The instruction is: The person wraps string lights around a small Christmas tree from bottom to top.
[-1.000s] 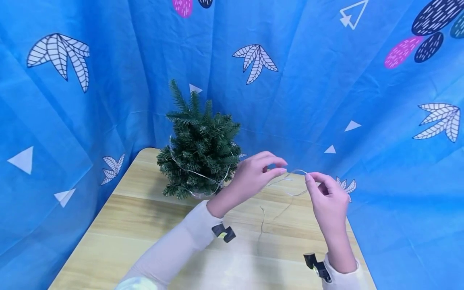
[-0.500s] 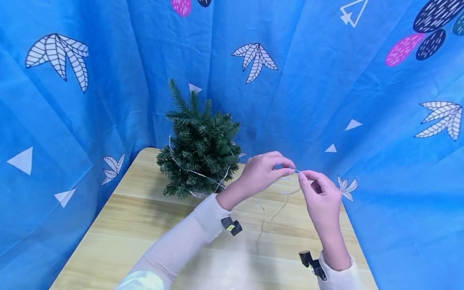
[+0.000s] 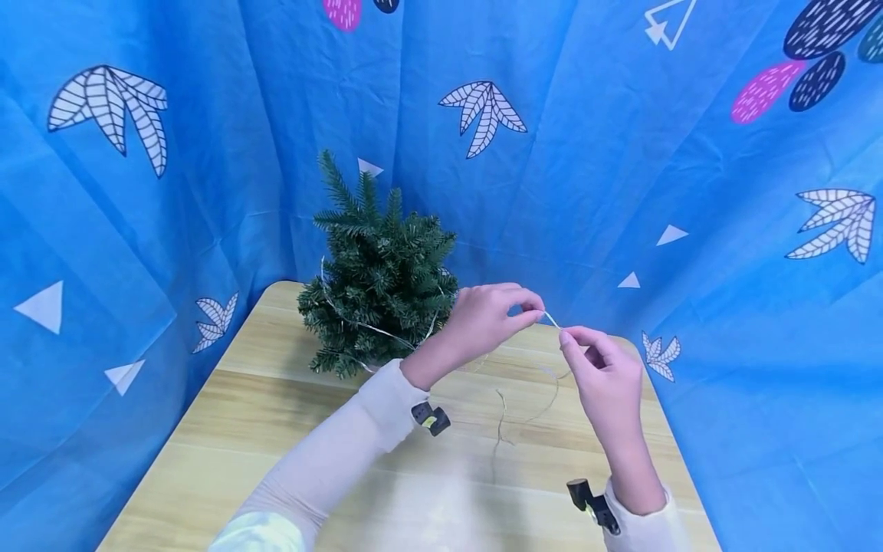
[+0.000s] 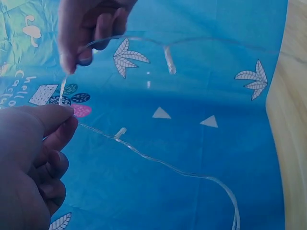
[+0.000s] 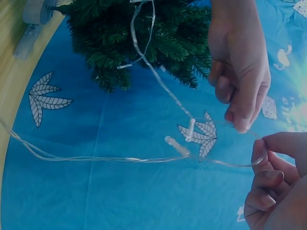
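Note:
My left hand (image 3: 491, 316) pinches the clear wire of a string of fairy lights (image 4: 177, 170) between thumb and forefinger. A short way to the right, my right hand (image 3: 607, 376) pinches the same wire, and a short straight piece spans the gap between the fingertips. Small clear bulbs hang from the wire, one bulb (image 4: 170, 60) below the upper strand and another bulb (image 5: 175, 144) near the right fingers. One strand runs back to a small artificial Christmas tree (image 3: 386, 276), where it crosses the lower branches. The left forearm overlaps the tree's base in the head view.
The tree stands at the back left of a light wooden table (image 3: 228, 429). A thin stretch of wire (image 3: 502, 418) shows over the tabletop below the hands. Blue printed curtains (image 3: 572, 192) enclose the table's back and sides.
The right hand has moved left, tightening a loose loop between the hands. The left hand moved right until the fingertips nearly met, then drew back left, leaving a short straight span of wire.

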`<state>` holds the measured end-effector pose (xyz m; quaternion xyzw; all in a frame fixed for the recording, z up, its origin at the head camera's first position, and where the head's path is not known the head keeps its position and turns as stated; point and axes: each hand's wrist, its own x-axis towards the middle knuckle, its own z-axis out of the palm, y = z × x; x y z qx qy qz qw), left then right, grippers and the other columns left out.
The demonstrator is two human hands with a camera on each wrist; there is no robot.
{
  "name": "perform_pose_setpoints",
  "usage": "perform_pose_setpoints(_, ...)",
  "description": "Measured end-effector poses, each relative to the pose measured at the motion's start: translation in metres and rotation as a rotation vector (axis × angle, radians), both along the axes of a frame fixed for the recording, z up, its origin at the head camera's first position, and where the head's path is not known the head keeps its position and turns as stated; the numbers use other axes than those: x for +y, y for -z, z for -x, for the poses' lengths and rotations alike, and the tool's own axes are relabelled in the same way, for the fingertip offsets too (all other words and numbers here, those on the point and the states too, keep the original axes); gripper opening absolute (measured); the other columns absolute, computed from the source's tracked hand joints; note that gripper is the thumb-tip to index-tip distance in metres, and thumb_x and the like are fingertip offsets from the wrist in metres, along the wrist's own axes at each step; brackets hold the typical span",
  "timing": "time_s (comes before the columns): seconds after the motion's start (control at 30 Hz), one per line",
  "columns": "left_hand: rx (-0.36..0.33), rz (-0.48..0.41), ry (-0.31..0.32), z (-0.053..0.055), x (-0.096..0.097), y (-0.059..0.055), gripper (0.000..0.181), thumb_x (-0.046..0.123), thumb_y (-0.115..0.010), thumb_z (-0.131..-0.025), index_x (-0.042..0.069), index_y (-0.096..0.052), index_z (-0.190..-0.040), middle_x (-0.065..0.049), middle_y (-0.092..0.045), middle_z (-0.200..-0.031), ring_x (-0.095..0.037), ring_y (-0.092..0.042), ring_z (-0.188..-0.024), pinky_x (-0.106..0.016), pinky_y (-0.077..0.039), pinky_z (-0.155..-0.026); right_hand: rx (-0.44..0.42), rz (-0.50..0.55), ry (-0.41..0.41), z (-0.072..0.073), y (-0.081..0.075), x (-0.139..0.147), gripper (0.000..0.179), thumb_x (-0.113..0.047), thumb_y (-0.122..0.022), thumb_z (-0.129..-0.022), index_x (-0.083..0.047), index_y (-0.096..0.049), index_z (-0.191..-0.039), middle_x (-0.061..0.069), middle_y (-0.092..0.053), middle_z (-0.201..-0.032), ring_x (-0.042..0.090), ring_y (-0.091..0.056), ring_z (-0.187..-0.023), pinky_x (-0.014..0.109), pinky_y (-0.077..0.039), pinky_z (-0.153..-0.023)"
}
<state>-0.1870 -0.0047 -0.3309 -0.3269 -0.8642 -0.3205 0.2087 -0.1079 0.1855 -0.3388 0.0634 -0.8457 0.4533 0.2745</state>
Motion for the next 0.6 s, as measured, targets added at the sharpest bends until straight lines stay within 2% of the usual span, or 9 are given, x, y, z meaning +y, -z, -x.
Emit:
perform_pose_setpoints(0.17, 0.061, 0.004, -0.035, 0.005, -0.007, -0.011, 0.013, 0.037, -0.063, -0.100, 0.032, -0.075, -0.101, 0.020, -0.070, -0.094, 0.000, -0.047, -0.060, -0.021, -0.026, -0.047, -0.052, 0.010, -0.001, 0.000, 0.004, 0.001, 0.015, -0.025, -0.071, -0.096, -0.015, -0.078, -0.104, 0.000, -0.053, -0.065, 0.015, -0.044, -0.054, 0.026, -0.036, -0.047)
perform_pose_setpoints(0.33, 0.153, 0.033, -0.063, 0.010, -0.017, -0.025, 0.013, 0.036, -0.064, -0.100, 0.029, -0.075, -0.099, 0.018, -0.071, -0.091, -0.001, -0.046, -0.057, -0.021, -0.024, -0.044, -0.103, 0.026, 0.007, -0.002, 0.007, 0.002, 0.016, -0.027, -0.071, -0.096, -0.016, -0.078, -0.105, 0.001, -0.056, -0.069, 0.016, -0.044, -0.055, 0.028, -0.037, -0.047)
perform_pose_setpoints(0.47, 0.211, 0.048, -0.084, 0.012, -0.026, -0.044, 0.013, 0.034, -0.065, -0.100, 0.027, -0.076, -0.099, 0.016, -0.072, -0.091, -0.002, -0.049, -0.057, -0.021, -0.025, -0.043, -0.103, 0.030, 0.017, -0.002, 0.008, 0.004, 0.015, -0.026, -0.071, -0.096, -0.016, -0.078, -0.105, 0.001, -0.056, -0.069, 0.016, -0.045, -0.057, 0.027, -0.038, -0.049)
perform_pose_setpoints(0.6, 0.218, 0.068, -0.111, 0.013, -0.034, -0.066, 0.014, 0.035, -0.065, -0.100, 0.027, -0.076, -0.101, 0.015, -0.072, -0.093, -0.003, -0.054, -0.060, -0.022, -0.028, -0.044, -0.092, 0.033, 0.019, -0.002, 0.007, 0.003, 0.014, -0.025, -0.071, -0.096, -0.017, -0.079, -0.104, -0.001, -0.055, -0.068, 0.015, -0.045, -0.058, 0.026, -0.038, -0.050)
